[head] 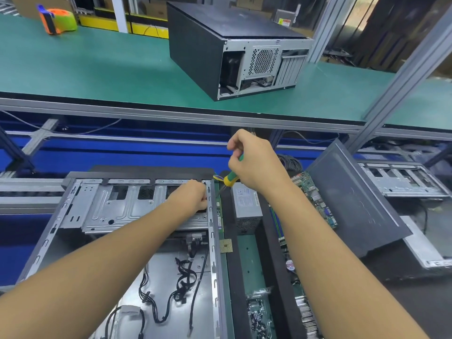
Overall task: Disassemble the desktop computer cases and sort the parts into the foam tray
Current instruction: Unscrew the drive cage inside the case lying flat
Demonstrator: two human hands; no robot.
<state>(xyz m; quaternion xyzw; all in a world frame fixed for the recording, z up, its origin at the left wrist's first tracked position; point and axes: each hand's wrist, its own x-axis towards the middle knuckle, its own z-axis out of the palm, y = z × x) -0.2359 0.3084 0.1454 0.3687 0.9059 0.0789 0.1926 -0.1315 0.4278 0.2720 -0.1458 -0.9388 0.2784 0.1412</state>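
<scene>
Open case (117, 241) left; foam tray (244, 277) right beside it; power supply (247, 206) in tray; closed case (234, 50) behind.

— Which colours mark your screwdriver (231, 176)?
— My handle is green and yellow.
— And the open case (117, 206)?
— Bare silver-grey metal, with black cables (181, 285) on its dark floor.
— The foam tray (272, 265)?
— Black foam over a green base. I also see a grey power supply (245, 206) with a white label, a gold chip (226, 245), a green motherboard (315, 194) and a dark grey side panel (354, 204).
— Farther back?
— A green bench top (97, 69), a black closed case (208, 45) with a silver rear and a mesh-patterned vent, and an orange and blue tape dispenser (57, 20) holding a green roll.
</scene>
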